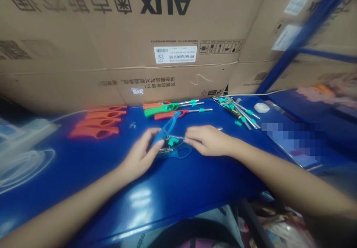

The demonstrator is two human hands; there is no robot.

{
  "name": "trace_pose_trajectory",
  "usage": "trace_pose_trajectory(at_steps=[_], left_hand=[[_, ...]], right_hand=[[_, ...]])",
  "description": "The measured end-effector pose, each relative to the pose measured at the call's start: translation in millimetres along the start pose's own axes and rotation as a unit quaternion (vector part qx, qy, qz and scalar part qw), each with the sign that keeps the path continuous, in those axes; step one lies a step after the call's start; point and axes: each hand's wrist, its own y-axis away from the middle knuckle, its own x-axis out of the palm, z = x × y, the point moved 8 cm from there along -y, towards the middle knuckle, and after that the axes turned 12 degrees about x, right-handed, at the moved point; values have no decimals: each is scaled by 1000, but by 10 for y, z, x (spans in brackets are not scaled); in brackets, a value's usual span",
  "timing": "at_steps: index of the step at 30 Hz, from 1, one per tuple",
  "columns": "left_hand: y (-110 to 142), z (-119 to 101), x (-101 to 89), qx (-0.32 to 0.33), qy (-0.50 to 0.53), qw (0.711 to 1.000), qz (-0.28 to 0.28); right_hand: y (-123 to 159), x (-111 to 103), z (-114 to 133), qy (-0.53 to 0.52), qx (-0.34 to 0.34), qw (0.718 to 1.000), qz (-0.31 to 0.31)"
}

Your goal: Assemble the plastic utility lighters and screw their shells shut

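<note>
My left hand (pixel 145 153) is closed round a blue plastic lighter casing half (pixel 168 125), tilted with its looped end up. Below it a second blue casing half (pixel 181 152) lies on the table, with a clear part and metal bits partly hidden by my fingers. A small green trigger piece (pixel 173 141) sits between my hands. My right hand (pixel 208 140) pinches the end of a thin pale wire (pixel 180 138) running from the green piece. Behind that hand a metal tip (pixel 220 129) shows; most of it is hidden.
Several orange casings (pixel 97 122) lie at left. Green (pixel 160 109) and red (pixel 170 115) long-necked lighters are behind my hands. Metal tubes with green pieces (pixel 241 112) and a white mouse-like object (pixel 261 108) are at right. A cardboard wall (pixel 111 54) closes the back.
</note>
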Motion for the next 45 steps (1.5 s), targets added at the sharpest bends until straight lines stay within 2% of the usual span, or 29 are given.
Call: trace_pose_trajectory(at_steps=[7, 11, 13, 18, 23, 29, 35, 45], left_hand=[[-24, 15, -69, -19, 123, 989, -85], [-17, 34, -130, -11, 110, 989, -96], [-4, 23, -159, -1, 61, 995, -79], [3, -68, -46, 44, -58, 997, 38], [-1, -140, 106, 102, -86, 985, 106], [-9, -136, 115, 106, -63, 986, 111], [-10, -169, 91, 125, -75, 982, 120], [-84, -246, -151, 132, -130, 977, 110]], right_hand=[[20, -7, 2, 67, -13, 998, -7], [13, 6, -11, 61, -16, 998, -10], [13, 19, 3, 65, -23, 998, -8], [17, 16, 43, 76, -31, 996, -20], [24, -8, 80, 74, -30, 996, -35], [25, -16, 83, 60, -17, 998, -19], [30, 24, 73, 63, -37, 997, -3], [16, -103, 16, -18, -28, 999, -28]])
